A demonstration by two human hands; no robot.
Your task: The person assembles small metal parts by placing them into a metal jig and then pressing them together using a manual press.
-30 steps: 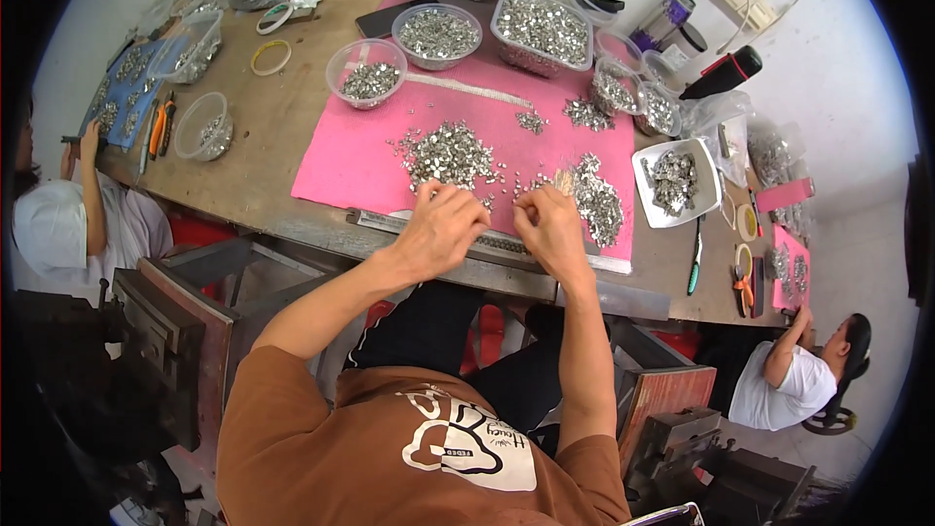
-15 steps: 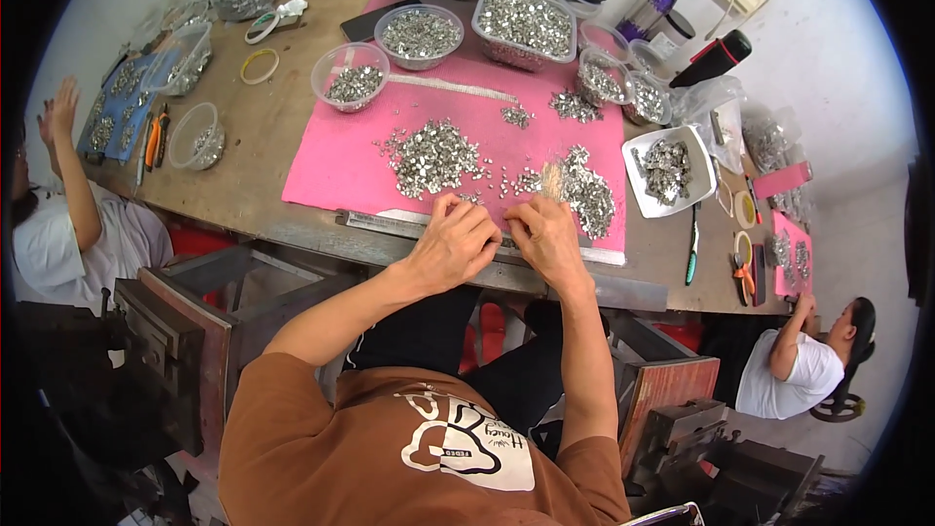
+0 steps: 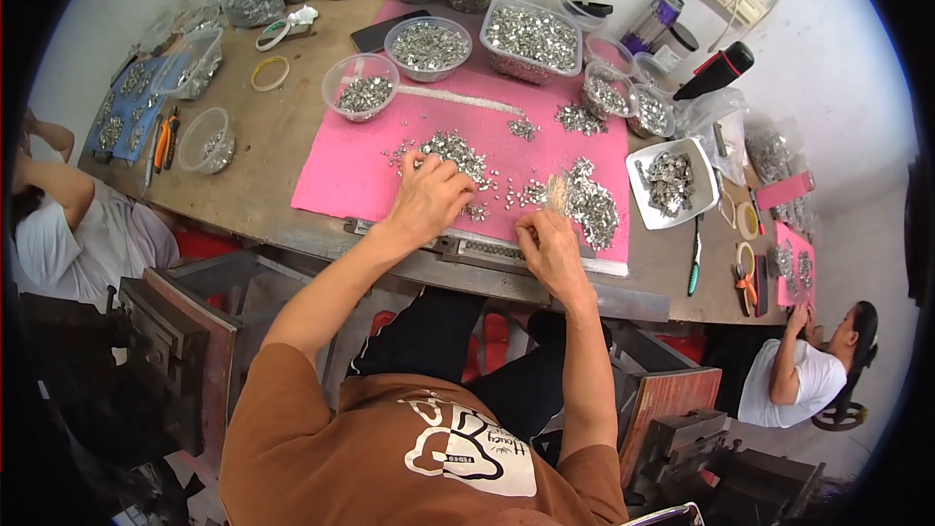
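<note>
Small shiny metal pieces [image 3: 458, 151] lie in a loose pile on the pink mat [image 3: 331, 170]. My left hand [image 3: 429, 197] reaches over the near left side of that pile, fingers bent but apart, their tips among the pieces. At the mat's front edge lies a narrow metal bar fixture [image 3: 487, 250] with a row of small parts along it. My right hand [image 3: 551, 245] rests at the bar's right end, thumb and fingers pressed together; whatever they pinch is hidden. Just right of that hand is a second pile of metal pieces [image 3: 592, 205], with a bristly tan brush tip [image 3: 557, 193] beside it.
Behind the mat stand clear tubs [image 3: 427, 47] of metal pieces. A white square dish [image 3: 672, 180] of pieces sits to the right, above a green-handled brush [image 3: 694, 258]. Orange-handled pliers [image 3: 170, 136] lie left. One person [image 3: 794, 370] works at right, another [image 3: 78, 224] at left.
My left hand has moved from the bar, up and left onto the pile, uncovering the bar. My right hand has shifted slightly down and right. The left person's raised hands have lowered.
</note>
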